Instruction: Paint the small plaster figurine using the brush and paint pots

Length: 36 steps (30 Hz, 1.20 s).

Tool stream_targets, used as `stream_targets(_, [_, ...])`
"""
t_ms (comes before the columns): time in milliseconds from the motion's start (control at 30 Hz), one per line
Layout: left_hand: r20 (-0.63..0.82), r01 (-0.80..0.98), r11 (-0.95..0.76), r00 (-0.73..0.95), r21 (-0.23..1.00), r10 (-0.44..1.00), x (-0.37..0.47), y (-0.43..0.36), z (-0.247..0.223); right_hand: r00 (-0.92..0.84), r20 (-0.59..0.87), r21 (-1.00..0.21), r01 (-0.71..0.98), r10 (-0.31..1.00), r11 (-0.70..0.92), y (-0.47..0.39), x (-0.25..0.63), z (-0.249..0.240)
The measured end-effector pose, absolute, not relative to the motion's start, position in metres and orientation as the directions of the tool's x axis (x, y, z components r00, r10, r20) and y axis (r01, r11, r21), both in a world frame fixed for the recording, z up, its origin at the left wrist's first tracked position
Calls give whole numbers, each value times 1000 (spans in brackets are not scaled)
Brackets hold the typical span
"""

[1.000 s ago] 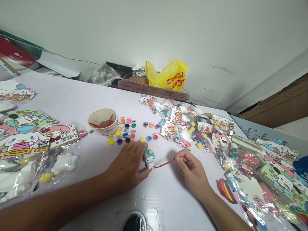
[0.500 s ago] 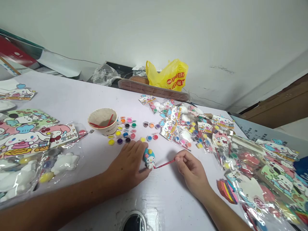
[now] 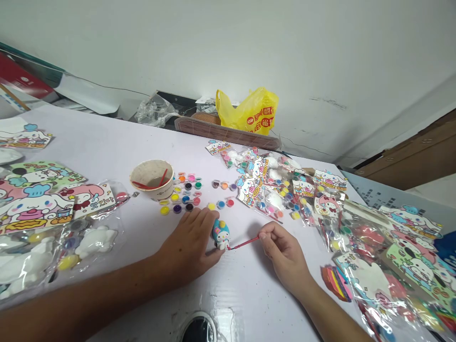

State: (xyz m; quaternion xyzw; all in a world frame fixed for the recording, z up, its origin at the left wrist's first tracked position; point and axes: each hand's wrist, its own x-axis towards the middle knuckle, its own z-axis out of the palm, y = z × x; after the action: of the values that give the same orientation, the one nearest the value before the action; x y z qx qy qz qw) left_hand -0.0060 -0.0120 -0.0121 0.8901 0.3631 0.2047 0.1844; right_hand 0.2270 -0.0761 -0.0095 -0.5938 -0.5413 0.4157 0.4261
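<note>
Between the thumb and fingers of my left hand (image 3: 194, 240) stands a small figurine (image 3: 221, 234) with a blue painted hood and a white face and body. My right hand (image 3: 285, 254) pinches a thin red paintbrush (image 3: 247, 242). Its dark tip meets or almost meets the figurine's lower right side; I cannot tell which. Just behind the left hand sit several small paint pots (image 3: 188, 194) in yellow, purple, black, green and other colours. A paper cup (image 3: 153, 180) with murky water and red brushes leaning in it stands to their left.
Packaged figurine kits (image 3: 274, 183) cover the back right of the white table (image 3: 117, 147); more kits (image 3: 96, 242) lie at the left. A rainbow-striped piece (image 3: 337, 283) is beside my right forearm. A dark round object (image 3: 198, 328) sits at the front edge. A yellow bag (image 3: 249, 111) stands behind.
</note>
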Motion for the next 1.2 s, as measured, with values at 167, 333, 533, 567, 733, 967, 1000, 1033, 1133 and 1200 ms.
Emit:
stream_targets(167, [241,568,-672,650,475,720,-5,-11,-14,79,-40,-954,293,996,-62,-77,228,-11])
stream_targets(333, [236,571,-664,646,483,726,-5,-11,-12,80,-37,-952,301,996,-59,-76,227,-10])
stream_targets(533, [220,576,-662,651,479,726,-5,-12,-12,74,-26,-955,294,997,-47,-76,227,-9])
stream_targets(567, [222,576,-663,652,478,725,-5,-12,-12,74,-27,-955,293,997,-48,-76,227,-9])
stream_targets(733, [226,575,-662,648,481,727,-5,-12,-12,77,-25,-955,294,997,-47,-76,228,-10])
stream_targets(967, [233,584,-666,644,465,728,-5,-12,-11,79,-8,-955,295,997,-31,-77,224,-8])
stream_targets(1000, [233,585,-666,644,463,728,-5,-12,-11,81,-9,-954,299,997,-33,-77,223,-7])
stream_targets(1033, [233,586,-666,645,461,728,-5,-12,-12,83,-13,-952,304,996,-38,-78,223,-7])
stream_targets(1133, [231,585,-667,647,461,727,-5,-12,-13,78,-23,-947,317,997,-47,-79,223,-7])
stream_targets(1200, [230,587,-665,645,462,729,-5,-12,-14,69,-24,-946,321,997,-45,-79,223,-8])
